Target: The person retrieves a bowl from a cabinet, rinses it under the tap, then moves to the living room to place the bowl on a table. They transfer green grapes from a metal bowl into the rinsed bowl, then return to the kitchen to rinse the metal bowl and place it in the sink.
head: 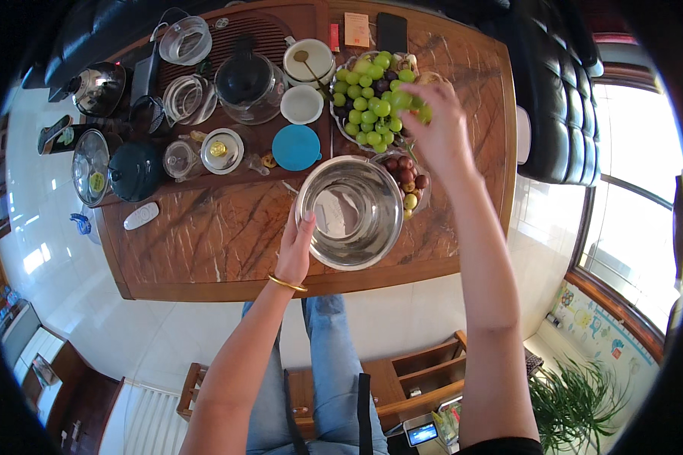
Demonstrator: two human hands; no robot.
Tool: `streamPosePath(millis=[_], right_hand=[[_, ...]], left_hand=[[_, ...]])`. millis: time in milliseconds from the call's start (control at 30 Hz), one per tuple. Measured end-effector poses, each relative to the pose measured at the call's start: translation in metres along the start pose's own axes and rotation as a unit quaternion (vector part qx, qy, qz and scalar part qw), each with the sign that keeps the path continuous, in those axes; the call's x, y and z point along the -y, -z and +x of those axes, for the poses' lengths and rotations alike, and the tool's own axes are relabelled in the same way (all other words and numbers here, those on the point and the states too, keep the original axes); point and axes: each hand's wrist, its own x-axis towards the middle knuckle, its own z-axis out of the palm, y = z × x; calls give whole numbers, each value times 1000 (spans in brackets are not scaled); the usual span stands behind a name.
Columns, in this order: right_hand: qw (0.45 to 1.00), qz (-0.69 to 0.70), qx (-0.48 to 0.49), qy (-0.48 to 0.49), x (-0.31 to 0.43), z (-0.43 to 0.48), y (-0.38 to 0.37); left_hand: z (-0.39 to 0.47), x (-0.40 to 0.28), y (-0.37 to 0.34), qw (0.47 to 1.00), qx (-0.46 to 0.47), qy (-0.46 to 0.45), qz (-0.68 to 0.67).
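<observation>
My left hand [297, 242] grips the left rim of a stainless steel bowl [375, 239], thumb inside and fingers around the outer wall. The bowl is tilted towards me and its shiny inside holds nothing. At the fruit plate, my right hand [441, 125] has thumb and fingertips around a green grape [400, 100]; the hand is slightly blurred. A heap of green grapes [369, 116], with a few dark ones, fills the glass plate [337, 120] beneath. Close to the bowl's right side, a clear dish [427, 196] holds reddish-brown round fruits [405, 175], partly hidden by the bowl.
Left of the grapes are a blue round lid [296, 147], a white cup [301, 104], a mug [310, 60] with a spoon, and a glass teapot [249, 91]. A steel kettle [98, 88] and a white remote control [142, 216] are farther left. A black phone [392, 33] lies at the back.
</observation>
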Motion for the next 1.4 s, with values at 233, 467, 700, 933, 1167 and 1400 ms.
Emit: streamPosePath(millis=[233, 467, 700, 933, 1167, 1400], right_hand=[[969, -213, 123, 24, -28, 97, 4], [908, -334, 249, -39, -47, 137, -27], [938, -280, 203, -10, -38, 126, -10], [966, -149, 177, 114, 16, 60, -34], [957, -173, 156, 172, 17, 34, -80], [940, -275, 113, 168, 13, 30, -101]], left_hand=[[-4, 1, 6, 1000, -10, -5, -8], [-8, 0, 12, 998, -20, 56, -7], [-7, -1, 16, 999, -20, 12, -28], [-9, 2, 16, 999, -39, 2, -36], [-14, 7, 21, 999, -24, 21, -4], [-7, 10, 15, 999, -20, -3, -38]])
